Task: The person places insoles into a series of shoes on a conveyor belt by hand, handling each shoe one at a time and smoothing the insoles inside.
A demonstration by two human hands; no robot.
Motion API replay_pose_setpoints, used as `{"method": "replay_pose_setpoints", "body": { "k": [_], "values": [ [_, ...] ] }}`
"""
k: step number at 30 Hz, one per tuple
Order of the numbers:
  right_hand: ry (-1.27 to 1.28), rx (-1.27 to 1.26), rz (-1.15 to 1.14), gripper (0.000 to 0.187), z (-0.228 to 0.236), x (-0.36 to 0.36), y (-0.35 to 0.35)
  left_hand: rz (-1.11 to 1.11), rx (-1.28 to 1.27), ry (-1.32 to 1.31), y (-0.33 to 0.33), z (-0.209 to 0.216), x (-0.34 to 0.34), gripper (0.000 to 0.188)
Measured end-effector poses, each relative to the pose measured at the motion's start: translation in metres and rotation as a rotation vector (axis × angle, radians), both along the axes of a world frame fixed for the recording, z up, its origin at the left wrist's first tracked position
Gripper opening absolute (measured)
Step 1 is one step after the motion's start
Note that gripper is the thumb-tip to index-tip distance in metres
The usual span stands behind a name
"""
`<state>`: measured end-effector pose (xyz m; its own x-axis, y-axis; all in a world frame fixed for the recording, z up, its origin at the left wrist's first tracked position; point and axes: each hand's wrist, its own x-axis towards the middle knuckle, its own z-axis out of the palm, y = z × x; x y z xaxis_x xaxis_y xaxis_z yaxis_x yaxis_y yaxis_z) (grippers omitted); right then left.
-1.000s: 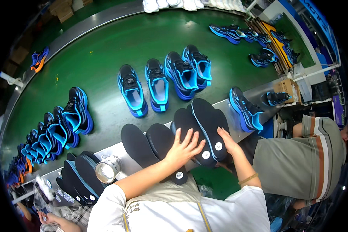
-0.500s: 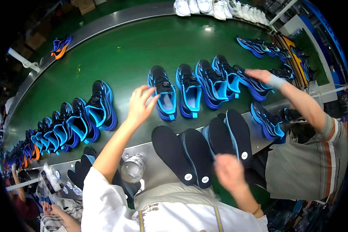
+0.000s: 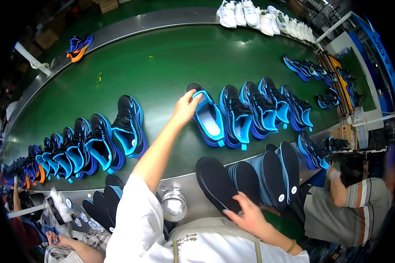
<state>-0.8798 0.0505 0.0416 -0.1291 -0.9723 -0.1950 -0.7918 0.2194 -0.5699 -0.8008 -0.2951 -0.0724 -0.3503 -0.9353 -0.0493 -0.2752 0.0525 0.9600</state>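
Note:
My left hand pinches the tongue of a black and blue sneaker, pulling it up so the pale inside shows. Below, at the metal edge of the bench, my right hand has thumb and fingers around the heel end of a black insole. This insole lies at the left of a row of insole stacks. To the right of the gripped shoe stand several more matching sneakers, heels toward me.
Another line of sneakers runs off to the left. Beside my left arm stands a clear plastic-looking container, near more insoles. White shoes line the far ledge. A co-worker in a grey shirt is at the right.
My left hand has moved up and right and taken hold of the shoe's tongue. My right hand has come onto the leftmost insole. The co-worker's arm has drawn back from the shoes.

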Motion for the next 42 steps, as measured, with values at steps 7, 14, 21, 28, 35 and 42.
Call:
{"method": "replay_pose_setpoints", "body": {
  "k": [7,14,21,28,35,42],
  "values": [
    [0.224,-0.625,0.172,0.017,0.042,-0.047,-0.106,0.123,-0.122,-0.154,0.033,0.018,0.018,0.044],
    [0.41,-0.455,0.404,0.008,-0.021,-0.048,-0.174,0.228,0.078,-0.063,0.032,-0.004,0.023,0.053],
    [0.422,-0.081,0.32,0.017,-0.106,-0.029,-0.233,0.138,0.17,0.086,0.03,-0.006,0.018,0.052],
    [0.39,-0.179,0.345,0.027,-0.073,-0.039,-0.224,0.026,0.06,-0.014,0.03,0.002,0.032,0.052],
    [0.293,0.333,0.627,0.021,-0.064,-0.061,-0.252,-0.049,0.095,-0.046,0.023,0.006,0.035,0.053],
    [0.454,0.15,0.667,0.018,-0.114,-0.041,-0.257,-0.046,0.126,-0.066,0.023,0.005,0.031,0.051]
  ]
}}
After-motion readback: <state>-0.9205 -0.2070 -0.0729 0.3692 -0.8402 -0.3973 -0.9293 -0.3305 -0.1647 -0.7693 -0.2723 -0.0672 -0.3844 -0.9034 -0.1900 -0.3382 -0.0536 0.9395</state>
